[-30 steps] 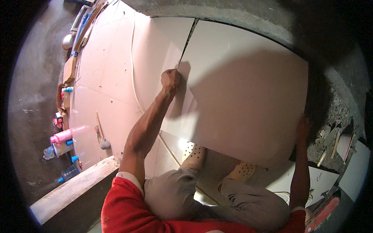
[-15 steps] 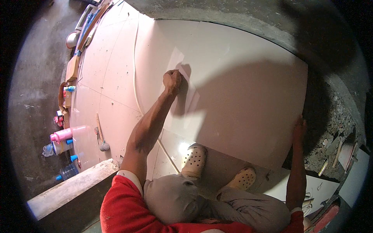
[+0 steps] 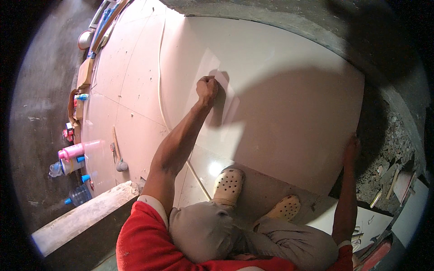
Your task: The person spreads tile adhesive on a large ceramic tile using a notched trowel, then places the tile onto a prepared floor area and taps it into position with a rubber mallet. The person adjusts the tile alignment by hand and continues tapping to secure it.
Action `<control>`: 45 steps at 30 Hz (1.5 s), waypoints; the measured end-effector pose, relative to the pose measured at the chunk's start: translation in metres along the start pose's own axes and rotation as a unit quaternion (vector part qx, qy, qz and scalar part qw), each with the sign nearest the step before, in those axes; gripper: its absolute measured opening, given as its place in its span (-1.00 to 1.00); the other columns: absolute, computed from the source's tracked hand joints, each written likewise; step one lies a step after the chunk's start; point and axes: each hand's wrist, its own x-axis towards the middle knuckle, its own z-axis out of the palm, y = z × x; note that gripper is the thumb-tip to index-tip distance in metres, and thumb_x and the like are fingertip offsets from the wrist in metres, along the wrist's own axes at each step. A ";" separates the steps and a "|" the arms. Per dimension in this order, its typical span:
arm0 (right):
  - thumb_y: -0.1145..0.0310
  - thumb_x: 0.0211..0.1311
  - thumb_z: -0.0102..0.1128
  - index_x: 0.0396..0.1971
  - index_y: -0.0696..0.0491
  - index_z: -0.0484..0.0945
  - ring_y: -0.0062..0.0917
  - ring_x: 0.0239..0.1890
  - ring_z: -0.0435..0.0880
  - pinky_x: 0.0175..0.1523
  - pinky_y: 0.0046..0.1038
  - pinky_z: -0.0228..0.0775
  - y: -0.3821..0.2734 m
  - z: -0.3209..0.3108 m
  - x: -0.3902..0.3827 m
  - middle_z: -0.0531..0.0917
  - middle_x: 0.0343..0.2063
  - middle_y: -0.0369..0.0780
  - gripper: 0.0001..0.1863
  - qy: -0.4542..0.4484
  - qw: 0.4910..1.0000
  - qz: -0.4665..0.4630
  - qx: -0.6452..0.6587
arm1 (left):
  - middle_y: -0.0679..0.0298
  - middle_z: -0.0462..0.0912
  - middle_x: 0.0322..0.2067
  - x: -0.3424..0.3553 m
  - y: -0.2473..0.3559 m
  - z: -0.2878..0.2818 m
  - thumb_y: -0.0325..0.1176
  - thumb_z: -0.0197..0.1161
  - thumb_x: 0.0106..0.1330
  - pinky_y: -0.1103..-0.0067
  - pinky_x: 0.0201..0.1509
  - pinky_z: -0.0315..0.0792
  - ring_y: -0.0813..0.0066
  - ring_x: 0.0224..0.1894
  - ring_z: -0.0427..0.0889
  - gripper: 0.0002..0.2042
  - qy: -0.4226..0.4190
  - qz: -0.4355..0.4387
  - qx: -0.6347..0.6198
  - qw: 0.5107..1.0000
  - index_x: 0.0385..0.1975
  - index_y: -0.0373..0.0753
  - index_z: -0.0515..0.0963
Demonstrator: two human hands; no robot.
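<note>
A large glossy pale floor tile (image 3: 289, 131) lies in front of me, its right half under my shadow. My left hand (image 3: 207, 89) is closed in a fist over the tile's left part, with no object showing in it. The fist's shadow falls close beside it, and I cannot tell whether it touches the surface. At the tile's right edge, my right hand (image 3: 351, 151) is closed around the rim in dim light. Its fingertips are partly hidden.
A hammer (image 3: 119, 156) and a pale cable (image 3: 159, 86) lie on the tiled floor at left. Bottles, including a pink bottle (image 3: 72, 151), line the far left. Rough rubble (image 3: 389, 140) borders the right side. My perforated clogs (image 3: 228, 186) stand at the tile's near edge.
The view has shifted slightly, so tile and hands appear a little displaced. My left fist stays over nearly the same part of the tile; my right hand remains at its edge.
</note>
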 end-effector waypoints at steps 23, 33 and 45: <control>-0.04 0.60 -0.09 0.22 0.24 0.56 0.04 0.22 0.57 0.31 -0.12 0.33 -0.002 0.004 0.006 0.60 0.18 0.16 -0.38 0.050 0.997 -0.032 -0.049 | 0.10 0.81 -0.18 0.004 0.001 -0.008 -0.35 0.25 0.18 0.34 0.12 0.61 0.13 -0.09 0.78 -0.66 -0.082 0.053 0.160 0.982 -0.05 -0.04 0.78; 0.08 0.64 -0.16 0.31 0.14 0.47 -0.03 0.12 0.64 0.17 -0.16 0.49 0.063 -0.013 0.044 0.65 0.04 0.14 -0.48 0.075 0.922 -0.230 -0.302 | 0.13 0.80 -0.27 0.022 0.009 0.003 -0.13 0.29 0.18 0.30 -0.08 0.67 0.11 -0.19 0.81 -0.76 -0.103 0.149 0.391 0.903 -0.37 -0.12 0.78; -0.22 0.50 -0.08 0.20 0.14 0.60 0.00 0.08 0.64 0.22 -0.07 0.41 0.047 -0.015 0.064 0.69 0.04 0.07 -0.28 0.026 0.965 0.022 -0.258 | 0.04 0.75 -0.43 0.047 0.008 -0.001 -0.23 0.36 0.07 0.25 -0.22 0.62 0.14 -0.37 0.75 -0.82 -0.102 0.214 0.374 0.897 -0.60 -0.19 0.72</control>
